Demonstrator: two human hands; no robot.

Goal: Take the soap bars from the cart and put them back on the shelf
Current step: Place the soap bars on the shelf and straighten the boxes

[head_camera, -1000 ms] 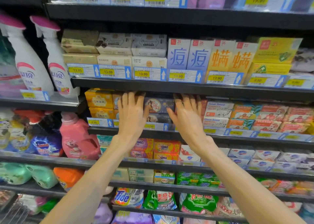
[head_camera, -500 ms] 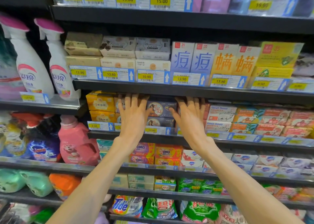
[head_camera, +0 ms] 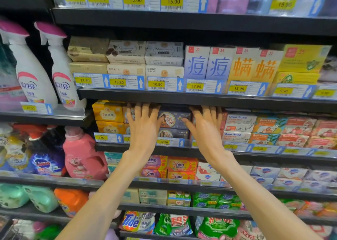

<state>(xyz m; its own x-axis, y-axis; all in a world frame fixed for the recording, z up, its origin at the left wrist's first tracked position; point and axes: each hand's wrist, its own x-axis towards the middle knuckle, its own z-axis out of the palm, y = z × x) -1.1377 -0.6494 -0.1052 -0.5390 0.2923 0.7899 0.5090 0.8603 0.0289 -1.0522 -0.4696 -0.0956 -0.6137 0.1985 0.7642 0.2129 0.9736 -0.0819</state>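
Note:
Two dark blue soap boxes [head_camera: 174,120] are stacked on the middle shelf [head_camera: 164,147], between yellow soap boxes [head_camera: 107,112] and Goat Soap boxes [head_camera: 238,123]. My left hand [head_camera: 144,128] lies flat against the boxes left of the blue stack, fingers spread. My right hand [head_camera: 206,130] lies flat on the boxes right of it, thumb touching the upper blue box. Neither hand grips anything. The boxes under both palms are mostly hidden. The cart is out of view.
The shelf above [head_camera: 182,96] overhangs my fingertips and carries more soap boxes and price tags. Spray bottles [head_camera: 31,70] and a pink detergent jug [head_camera: 82,156] stand at the left. OMO soap packs [head_camera: 180,166] fill the shelf below.
Both hands stay flat at the same shelf spot; the view has shifted slightly, so the shelves sit a little lower and further right in frame.

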